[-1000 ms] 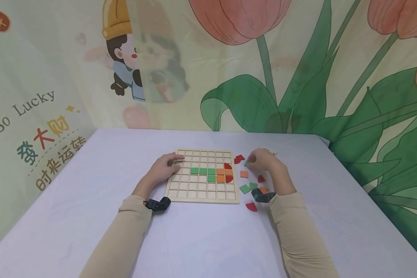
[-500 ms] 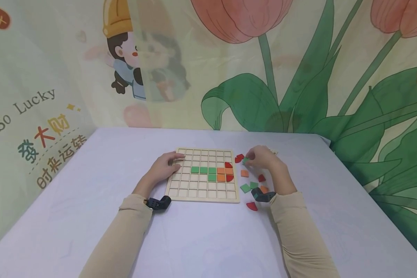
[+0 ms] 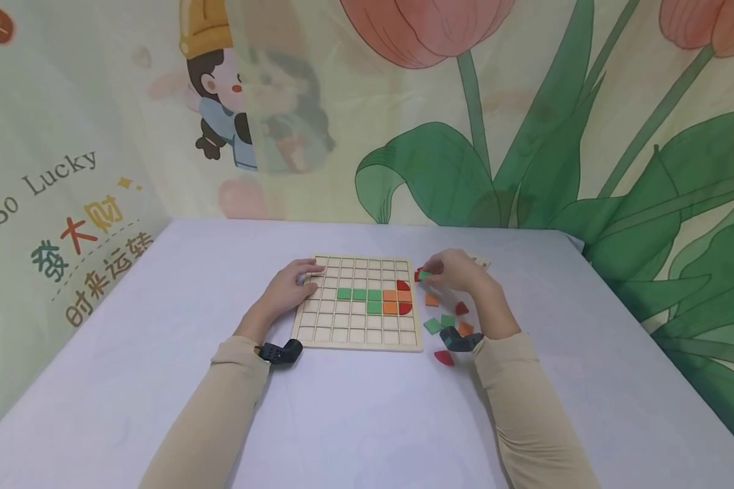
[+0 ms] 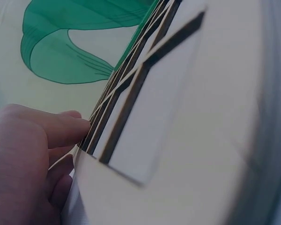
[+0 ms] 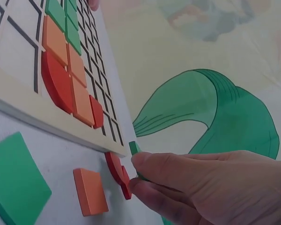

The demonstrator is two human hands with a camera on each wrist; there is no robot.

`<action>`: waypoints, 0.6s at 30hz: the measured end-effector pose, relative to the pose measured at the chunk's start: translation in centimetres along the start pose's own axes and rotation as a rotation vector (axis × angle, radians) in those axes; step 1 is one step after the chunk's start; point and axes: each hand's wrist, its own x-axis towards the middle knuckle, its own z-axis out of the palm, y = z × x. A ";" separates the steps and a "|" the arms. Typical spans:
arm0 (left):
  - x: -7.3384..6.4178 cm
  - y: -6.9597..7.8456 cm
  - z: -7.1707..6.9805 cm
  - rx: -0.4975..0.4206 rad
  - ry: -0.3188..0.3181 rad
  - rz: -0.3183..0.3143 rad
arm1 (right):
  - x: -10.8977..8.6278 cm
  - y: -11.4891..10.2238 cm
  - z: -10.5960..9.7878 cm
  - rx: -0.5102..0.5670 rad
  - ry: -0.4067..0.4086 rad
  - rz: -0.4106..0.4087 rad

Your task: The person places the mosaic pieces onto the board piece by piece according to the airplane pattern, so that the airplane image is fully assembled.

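A wooden grid board (image 3: 348,335) lies flat on the table, with green, orange and red tiles seated in some of its squares. My left hand (image 3: 281,293) rests on the board's left side, thumb and fingertips over the frame; in the left wrist view the left hand (image 4: 33,154) touches the far end of the grid. Just off the board's upper right edge, my right hand (image 3: 455,270) pinches a green square tile (image 3: 425,275) between thumb and fingers. The right wrist view shows that green tile (image 5: 134,148) held edge-on, largely covered by the fingertips, above two red pieces (image 5: 114,166).
Right of the board lie loose pieces: an orange square (image 3: 431,299), green squares (image 3: 432,326), another orange square (image 3: 465,329) and red quarter-rounds (image 3: 444,357). A pale card-like item (image 3: 482,261) sits partly behind the right hand. A printed curtain (image 3: 318,197) hangs behind the table.
My right hand has moved left toward the board with the green tile, now over the red pieces near the board's upper right corner. The left hand has stayed in place.
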 end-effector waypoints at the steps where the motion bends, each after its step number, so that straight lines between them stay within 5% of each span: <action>1: 0.0 0.0 0.0 0.001 -0.001 -0.001 | 0.0 -0.2 0.0 0.002 0.002 -0.005; 18: 0.2 0.0 -0.1 0.017 -0.011 0.027 | 0.3 -3.8 0.8 -0.059 0.056 -0.171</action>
